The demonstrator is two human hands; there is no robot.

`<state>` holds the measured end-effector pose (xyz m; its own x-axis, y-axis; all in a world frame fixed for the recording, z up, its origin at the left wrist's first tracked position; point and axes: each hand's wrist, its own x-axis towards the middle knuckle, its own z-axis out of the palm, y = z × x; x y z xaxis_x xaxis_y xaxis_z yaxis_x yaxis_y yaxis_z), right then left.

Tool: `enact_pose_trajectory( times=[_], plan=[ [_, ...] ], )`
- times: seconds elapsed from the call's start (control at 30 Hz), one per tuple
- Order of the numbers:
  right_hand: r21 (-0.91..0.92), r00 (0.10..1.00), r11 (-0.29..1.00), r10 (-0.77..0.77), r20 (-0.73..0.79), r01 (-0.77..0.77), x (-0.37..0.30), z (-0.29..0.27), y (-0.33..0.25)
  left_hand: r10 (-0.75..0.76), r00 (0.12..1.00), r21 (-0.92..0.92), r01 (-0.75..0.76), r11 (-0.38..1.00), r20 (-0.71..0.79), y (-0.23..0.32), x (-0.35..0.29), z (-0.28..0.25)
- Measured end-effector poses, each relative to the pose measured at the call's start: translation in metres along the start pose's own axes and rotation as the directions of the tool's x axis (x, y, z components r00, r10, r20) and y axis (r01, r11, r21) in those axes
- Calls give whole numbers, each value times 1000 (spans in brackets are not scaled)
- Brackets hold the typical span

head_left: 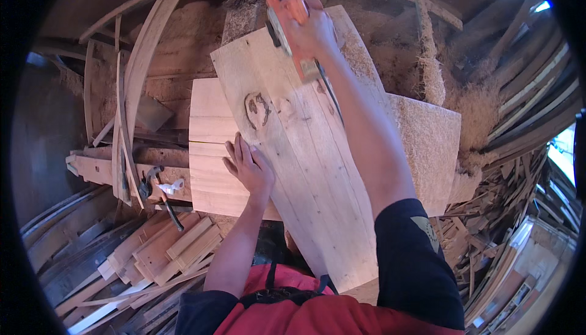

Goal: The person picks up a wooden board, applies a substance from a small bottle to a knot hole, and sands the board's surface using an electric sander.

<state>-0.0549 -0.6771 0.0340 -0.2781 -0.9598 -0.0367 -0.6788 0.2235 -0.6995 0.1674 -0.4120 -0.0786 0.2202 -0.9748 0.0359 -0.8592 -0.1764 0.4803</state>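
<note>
Our right hand (314,31) is clamped on an orange power planer (293,40) at the far end of a knotty panel (299,142), which lies aslant across a second panel (210,179). Our left hand (250,168), fingers slightly spread, rests at the near panel's left edge, gripping nothing. We advise keeping the planer flat, pressure even, that hand outside its path.
</note>
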Motion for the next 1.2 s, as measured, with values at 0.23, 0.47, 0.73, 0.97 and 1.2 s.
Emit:
enact_pose_trajectory(
  times=[0.23,0.47,0.73,0.97,1.2],
  plan=[
    [1,979,980,-198,-47,198,-134,-26,72,-13,1000,3,13,1000,-12,0,2,-1],
    [113,974,970,204,98,-215,-468,-155,139,4,999,-8,-5,1000,-41,1,3,3],
    [166,989,976,127,81,-139,-392,-141,128,-18,1000,2,18,1000,-14,1,3,5],
    [173,998,983,-60,-27,64,-177,-65,73,-15,1000,0,15,1000,-7,-2,0,0],
    [19,989,992,-123,-82,125,45,-1,34,8,1000,9,-8,1000,18,3,3,1]
  ],
)
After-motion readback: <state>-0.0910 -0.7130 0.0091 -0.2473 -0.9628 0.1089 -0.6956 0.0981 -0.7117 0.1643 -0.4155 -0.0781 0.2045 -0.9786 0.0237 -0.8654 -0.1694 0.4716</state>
